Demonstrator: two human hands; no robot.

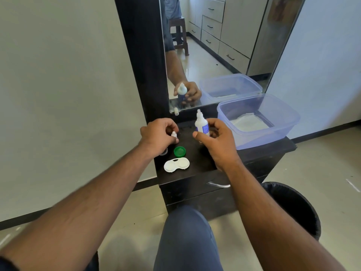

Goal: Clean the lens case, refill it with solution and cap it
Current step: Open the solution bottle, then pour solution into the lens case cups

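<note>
A white double-well lens case (176, 164) lies uncapped on the dark dresser top (197, 151), near its front edge. A green case cap (179, 151) sits just behind it, and a clear cap (164, 152) peeks out under my left wrist. My left hand (158, 134) pinches the small white bottle cap (173, 134) above the top. My right hand (216, 139) grips the white solution bottle (201, 124) upright, its nozzle bare, to the right of the case.
A clear blue plastic tub (277, 133) holding a white cloth (248, 122) stands at the back right. A mirror (224, 45) rises behind the top. A black bin (297, 208) sits on the floor at the right. My knee (187, 231) is below the drawer handle (218, 185).
</note>
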